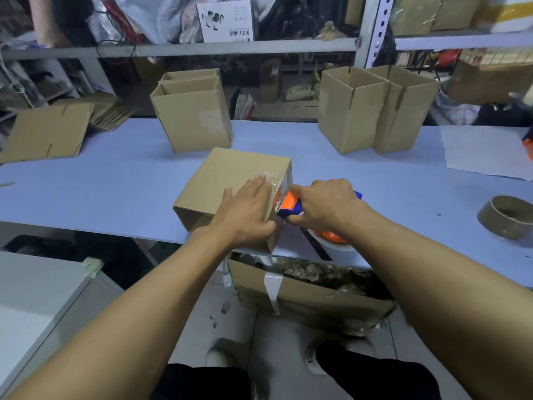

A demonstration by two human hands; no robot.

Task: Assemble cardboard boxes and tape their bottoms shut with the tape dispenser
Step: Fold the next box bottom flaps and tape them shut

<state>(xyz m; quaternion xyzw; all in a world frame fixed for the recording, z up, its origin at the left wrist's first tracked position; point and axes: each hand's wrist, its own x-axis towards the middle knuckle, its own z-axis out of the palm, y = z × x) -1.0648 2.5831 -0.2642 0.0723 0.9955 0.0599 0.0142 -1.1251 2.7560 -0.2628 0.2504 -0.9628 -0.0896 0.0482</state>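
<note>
A brown cardboard box [225,180] lies on its side near the front edge of the pale blue table [115,192], its taped bottom facing right. My left hand [248,212] presses flat on the box's upper face, fingertips on a strip of clear tape [274,177] that wraps over the right edge. My right hand [323,203] grips the orange and blue tape dispenser [288,204], held against the box's right face. The dispenser's tape roll [334,241] shows below my right wrist.
Open assembled boxes stand at the back: two nested ones [193,111] centre-left, a pair [375,108] at right. Flat cardboard [46,131] lies far left, an empty tape core [507,216] at right, white paper [484,148] beyond. A scrap-filled carton [308,295] sits under the table edge.
</note>
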